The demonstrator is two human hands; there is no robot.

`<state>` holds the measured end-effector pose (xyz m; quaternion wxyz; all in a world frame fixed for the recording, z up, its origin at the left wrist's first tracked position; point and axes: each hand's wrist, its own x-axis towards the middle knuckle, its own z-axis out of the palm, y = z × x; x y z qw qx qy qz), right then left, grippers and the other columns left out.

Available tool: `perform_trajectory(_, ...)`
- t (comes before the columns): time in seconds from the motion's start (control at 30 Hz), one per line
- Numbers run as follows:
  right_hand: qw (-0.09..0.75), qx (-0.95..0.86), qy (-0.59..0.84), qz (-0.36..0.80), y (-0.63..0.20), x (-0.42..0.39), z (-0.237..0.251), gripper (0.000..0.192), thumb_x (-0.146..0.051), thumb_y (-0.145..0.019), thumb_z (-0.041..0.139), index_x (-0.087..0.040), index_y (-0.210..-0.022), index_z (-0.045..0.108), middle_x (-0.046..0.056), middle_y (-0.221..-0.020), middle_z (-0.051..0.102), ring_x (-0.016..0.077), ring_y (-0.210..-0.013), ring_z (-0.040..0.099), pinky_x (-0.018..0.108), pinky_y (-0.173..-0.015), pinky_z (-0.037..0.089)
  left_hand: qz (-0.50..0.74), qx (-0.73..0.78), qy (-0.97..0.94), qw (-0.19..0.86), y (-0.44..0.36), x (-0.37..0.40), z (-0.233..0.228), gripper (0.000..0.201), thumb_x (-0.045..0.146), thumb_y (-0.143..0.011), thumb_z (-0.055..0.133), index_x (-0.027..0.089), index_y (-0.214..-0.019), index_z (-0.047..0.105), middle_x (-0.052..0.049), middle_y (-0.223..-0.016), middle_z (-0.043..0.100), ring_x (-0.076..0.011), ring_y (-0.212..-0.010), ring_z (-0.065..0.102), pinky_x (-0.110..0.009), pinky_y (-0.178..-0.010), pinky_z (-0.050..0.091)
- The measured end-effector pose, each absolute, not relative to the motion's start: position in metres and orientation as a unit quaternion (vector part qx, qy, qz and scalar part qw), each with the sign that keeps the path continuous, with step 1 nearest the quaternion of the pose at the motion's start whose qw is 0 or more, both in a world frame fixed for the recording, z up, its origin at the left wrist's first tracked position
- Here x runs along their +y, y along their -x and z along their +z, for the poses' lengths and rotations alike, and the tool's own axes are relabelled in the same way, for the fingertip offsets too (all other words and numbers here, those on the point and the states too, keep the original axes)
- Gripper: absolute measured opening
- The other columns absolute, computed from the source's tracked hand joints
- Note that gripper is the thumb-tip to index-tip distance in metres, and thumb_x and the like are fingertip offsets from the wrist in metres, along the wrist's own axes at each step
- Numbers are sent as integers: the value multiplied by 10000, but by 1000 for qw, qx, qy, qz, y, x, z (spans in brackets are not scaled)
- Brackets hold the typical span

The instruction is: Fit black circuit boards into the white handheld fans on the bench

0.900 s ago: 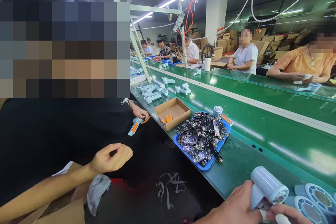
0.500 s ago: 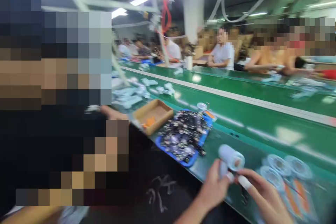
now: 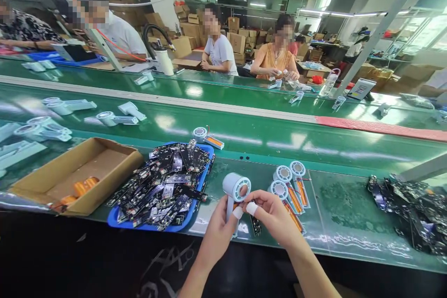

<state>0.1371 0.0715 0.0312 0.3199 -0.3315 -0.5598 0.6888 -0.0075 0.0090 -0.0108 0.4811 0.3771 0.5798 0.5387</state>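
My left hand (image 3: pixel 218 235) is closed round the handle of a light blue handheld fan housing (image 3: pixel 233 183), its round head up and a coppery disc in the opening. A white wrap covers the thumb of each hand. My right hand (image 3: pixel 274 216) pinches at the housing's neck, fingertips close to the left thumb. Below the right fingers hangs a narrow black circuit board (image 3: pixel 256 226); its upper end is hidden by the hand. Just right are several similar fan housings (image 3: pixel 283 174) with orange cells in their handles.
Left of my hands, a blue tray (image 3: pixel 115 219) holds a heap of black circuit boards. Beside it, a cardboard box (image 3: pixel 115 172) contains orange cells. Another fan housing (image 3: pixel 200 134) lies on the green conveyor (image 3: pixel 167 123). More boards (image 3: pixel 422 214) are piled right. Co-workers sit across the line.
My view has swung right, so the nearby person at the left has left the picture and the right board pile shows. Both hands still hold the fan housing and board.
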Motion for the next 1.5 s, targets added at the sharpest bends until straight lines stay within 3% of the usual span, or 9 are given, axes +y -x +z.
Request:
perform_trajectory(0.27, 328, -740, 465, 359, -135, 70, 15, 253, -177, -864, 523, -190, -1110, 582, 52, -902, 704, 191, -766, 673, 284, -678, 502, 547, 653, -371, 370, 1, 13, -20, 486, 565, -851, 593, 183, -1149, 635, -60, -823, 697, -231, -751, 637, -299, -663, 504)
perform_trajectory(0.47, 56, -887, 451, 81, -134, 72, 37, 210, -43, -917, 471, -175, -922, 634, 82, -811, 707, 199, -635, 669, 259, -528, 348, 526, 661, -381, 377, 6, 19, -7, 504, 593, -863, 535, 166, -1116, 619, -43, -796, 676, -205, -696, 589, -309, -674, 492)
perform_trajectory(0.67, 44, -947, 252, 195, -139, 74, 59, 126, -258, -939, 599, -183, -848, 645, 34, -772, 681, 169, -655, 617, 248, -584, 348, 537, 634, -352, 431, 18, 16, -2, 469, 574, -823, 597, 160, -1036, 655, -20, -747, 647, -192, -680, 586, -288, -645, 475)
perform_trajectory(0.83, 138, -775, 261, 559, -129, 67, 29, 411, -459, -979, 508, -186, -677, 567, -46, -551, 503, 92, -492, 444, 213, -505, 331, 552, 595, -307, 498, 16, 12, 0, 360, 535, -833, 609, 182, -867, 672, 20, -682, 598, -130, -548, 501, -230, -501, 400)
perform_trajectory(0.97, 195, -569, 328, 728, -118, 57, 5, 602, -728, -869, 521, -212, -567, 449, -78, -425, 380, 60, -366, 298, 203, -384, 232, 578, 590, -273, 494, 14, 8, -8, 346, 502, -827, 620, 187, -931, 719, -36, -861, 721, -218, -828, 650, -286, -719, 518)
perform_trajectory(1.1, 266, -536, 348, 722, -116, 56, 1, 643, -768, -842, 525, -217, -536, 398, -87, -406, 354, 42, -350, 249, 200, -371, 188, 581, 553, -237, 547, 12, 0, -21, 506, 547, -822, 616, 191, -1177, 673, -80, -1148, 728, -297, -1160, 621, -372, -945, 513)
perform_trajectory(1.23, 261, -545, 365, 709, -119, 58, 4, 636, -763, -846, 524, -215, -551, 394, -85, -431, 361, 41, -366, 273, 196, -377, 205, 544, 589, -310, 510, 8, -1, -21, 489, 524, -813, 641, 215, -1192, 648, -80, -1251, 685, -307, -1299, 533, -364, -1039, 450)
perform_trajectory(1.37, 287, -557, 391, 674, -121, 49, 4, 517, -661, -899, 533, -206, -664, 460, -91, -468, 384, 59, -400, 314, 194, -401, 256, 534, 639, -343, 434, 3, 5, -7, 377, 508, -825, 597, 210, -1043, 669, -71, -993, 722, -298, -1085, 626, -347, -878, 507)
perform_trajectory(1.5, 345, -632, 426, 548, -126, 31, 2, 283, -364, -897, 632, -199, -1119, 573, -51, -674, 569, 114, -580, 513, 213, -551, 424, 535, 673, -323, 394, 1, 12, -1, 279, 472, -822, 529, 221, -844, 649, -1, -668, 617, -209, -694, 580, -288, -625, 486)
